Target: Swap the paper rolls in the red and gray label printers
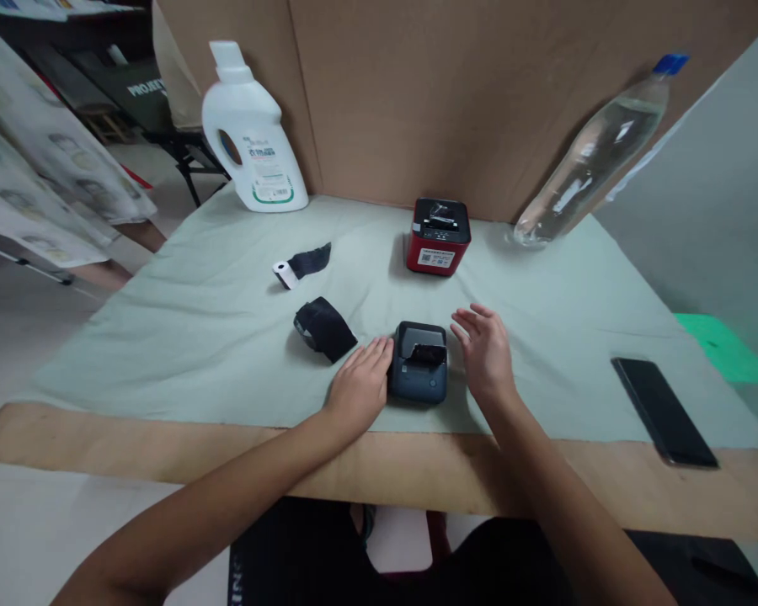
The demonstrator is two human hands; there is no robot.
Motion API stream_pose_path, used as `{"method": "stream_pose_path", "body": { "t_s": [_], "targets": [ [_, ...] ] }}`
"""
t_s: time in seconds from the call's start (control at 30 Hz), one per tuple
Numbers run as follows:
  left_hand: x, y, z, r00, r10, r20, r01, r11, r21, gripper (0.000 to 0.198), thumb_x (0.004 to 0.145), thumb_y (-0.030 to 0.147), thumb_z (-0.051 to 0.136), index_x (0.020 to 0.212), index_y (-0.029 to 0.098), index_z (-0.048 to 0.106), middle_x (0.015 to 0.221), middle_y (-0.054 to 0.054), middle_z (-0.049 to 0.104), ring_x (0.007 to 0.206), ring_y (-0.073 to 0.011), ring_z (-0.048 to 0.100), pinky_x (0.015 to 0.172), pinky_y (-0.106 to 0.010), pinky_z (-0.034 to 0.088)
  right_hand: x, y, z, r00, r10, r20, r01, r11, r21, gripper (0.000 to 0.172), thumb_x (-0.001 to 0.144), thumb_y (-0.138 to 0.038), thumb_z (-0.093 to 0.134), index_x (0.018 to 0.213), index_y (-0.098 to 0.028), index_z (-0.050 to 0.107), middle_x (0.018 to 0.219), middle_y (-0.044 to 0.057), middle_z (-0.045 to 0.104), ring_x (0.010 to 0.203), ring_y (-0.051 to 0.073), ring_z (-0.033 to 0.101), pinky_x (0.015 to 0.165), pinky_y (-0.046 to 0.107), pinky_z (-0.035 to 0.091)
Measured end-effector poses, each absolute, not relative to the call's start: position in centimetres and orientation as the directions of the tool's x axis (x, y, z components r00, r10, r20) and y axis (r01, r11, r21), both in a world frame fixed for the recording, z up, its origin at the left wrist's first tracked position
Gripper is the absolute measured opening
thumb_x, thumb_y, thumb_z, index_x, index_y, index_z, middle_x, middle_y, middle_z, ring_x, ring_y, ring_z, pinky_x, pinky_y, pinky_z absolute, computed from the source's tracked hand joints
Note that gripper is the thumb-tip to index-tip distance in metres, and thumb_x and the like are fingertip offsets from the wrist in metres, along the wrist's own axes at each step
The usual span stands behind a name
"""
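Observation:
A small dark portable label printer (418, 385) stands on the pale green cloth between my hands, with a black strip at the slot on its top. My left hand (361, 383) lies against the printer's left side, fingers stretched forward. On the other side, my right hand (483, 352) is raised a little apart from it, fingers spread and holding nothing. Just left of my left fingers sits a roll of black material (326, 328). Farther back lies a small white roll (285, 274) with a black strip trailing from it.
Behind stands a red and black box-shaped device (439, 244). A white detergent bottle (258, 143) is at the back left. A clear bottle with a blue cap (597, 160) leans at the back right against a cardboard panel (392, 101). A phone (663, 412) lies near the right front edge.

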State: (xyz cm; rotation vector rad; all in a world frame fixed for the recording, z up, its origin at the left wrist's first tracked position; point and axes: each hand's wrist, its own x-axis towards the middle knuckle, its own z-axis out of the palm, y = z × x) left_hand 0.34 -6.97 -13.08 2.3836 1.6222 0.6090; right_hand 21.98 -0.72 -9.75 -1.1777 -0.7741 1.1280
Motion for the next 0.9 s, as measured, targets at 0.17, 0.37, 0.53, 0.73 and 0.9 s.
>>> {"method": "stream_pose_path", "body": {
  "t_s": [0.17, 0.37, 0.53, 0.73, 0.9],
  "targets": [
    [0.1, -6.7, -12.4, 0.381, 0.896, 0.227, 0.87, -0.43, 0.239, 0.06, 0.095, 0.001, 0.039, 0.151, 0.009, 0.059, 0.155, -0.014, 0.062, 0.144, -0.0247, 0.062, 0.12, -0.048, 0.054, 19.2, 1.5, -11.5, 0.284, 0.938, -0.2, -0.504, -0.032, -0.863, 0.038, 0.078, -0.051, 0.067, 0.106, -0.026, 0.059, 0.103, 0.004, 0.069, 0.111, 0.024, 0.07, 0.113, 0.048, 0.053],
    [0.1, -6.5, -12.3, 0.446, 0.856, 0.263, 0.86, -0.491, 0.139, 0.058, 0.092, 0.001, 0.042, 0.147, 0.003, 0.061, 0.151, -0.018, 0.065, 0.142, -0.026, 0.064, 0.119, -0.046, 0.052, 19.3, 0.9, -12.1, 0.233, 0.966, -0.114, -0.487, 0.014, -0.874, 0.036, 0.083, -0.053, 0.059, 0.107, -0.026, 0.059, 0.105, 0.006, 0.07, 0.11, 0.024, 0.07, 0.115, 0.049, 0.051],
    [0.2, -6.5, -12.4, 0.418, 0.867, 0.271, 0.861, -0.474, 0.186, 0.056, 0.094, 0.002, 0.043, 0.146, 0.006, 0.063, 0.147, -0.017, 0.069, 0.138, -0.0256, 0.067, 0.117, -0.046, 0.052, 19.5, 0.9, -12.0, 0.18, 0.981, -0.071, -0.406, 0.008, -0.914, 0.034, 0.082, -0.048, 0.059, 0.108, -0.028, 0.058, 0.102, 0.005, 0.072, 0.107, 0.026, 0.07, 0.114, 0.05, 0.051],
    [0.3, -6.6, -11.9, 0.331, 0.914, 0.233, 0.858, -0.395, 0.33, 0.053, 0.098, 0.008, 0.043, 0.147, 0.007, 0.062, 0.145, -0.016, 0.071, 0.138, -0.0264, 0.067, 0.113, -0.047, 0.053, 23.1, 1.5, -11.0, -0.192, 0.978, -0.074, -0.158, -0.106, -0.982, 0.04, 0.069, -0.026, 0.058, 0.108, -0.028, 0.067, 0.114, 0.007, 0.075, 0.119, 0.031, 0.069, 0.116, 0.054, 0.048],
    [0.1, -6.4, -11.5, 0.33, 0.929, 0.167, 0.842, -0.37, 0.393, 0.055, 0.098, 0.009, 0.042, 0.15, 0.009, 0.06, 0.148, -0.015, 0.069, 0.141, -0.0265, 0.064, 0.115, -0.048, 0.051, 26.4, 1.8, -9.0, -0.536, 0.837, -0.106, 0.116, -0.052, -0.992, 0.055, 0.075, -0.021, 0.068, 0.129, -0.031, 0.072, 0.142, 0.005, 0.071, 0.138, 0.032, 0.062, 0.122, 0.054, 0.044]
  ]
}}
